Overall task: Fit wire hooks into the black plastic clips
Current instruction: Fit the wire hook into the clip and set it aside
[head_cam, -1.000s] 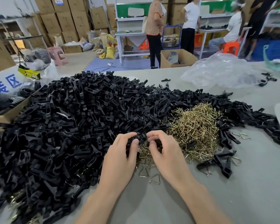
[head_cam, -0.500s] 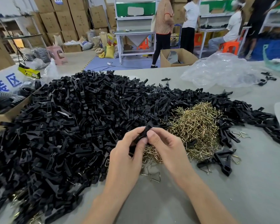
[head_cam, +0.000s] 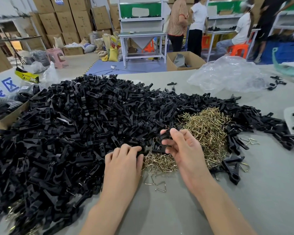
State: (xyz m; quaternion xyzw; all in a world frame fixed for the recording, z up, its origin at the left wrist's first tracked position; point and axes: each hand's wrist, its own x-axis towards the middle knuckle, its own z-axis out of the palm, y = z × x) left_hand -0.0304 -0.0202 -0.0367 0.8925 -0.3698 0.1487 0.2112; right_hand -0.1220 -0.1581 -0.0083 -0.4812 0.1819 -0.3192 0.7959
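Now right hand pinches black clip; grip of left hand unclear; cardboard box holds dark parts.

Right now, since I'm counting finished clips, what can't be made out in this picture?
Head view:
- Whether the black clip pinched by the right hand is already fitted: fingers cover it, and it is blurred.
- Whether the left hand holds anything: its fingertips are buried in the clip pile.
- The pile's left and bottom reach: cut by the frame edge.
- Contents of the plastic bag: crumpled film hides them.
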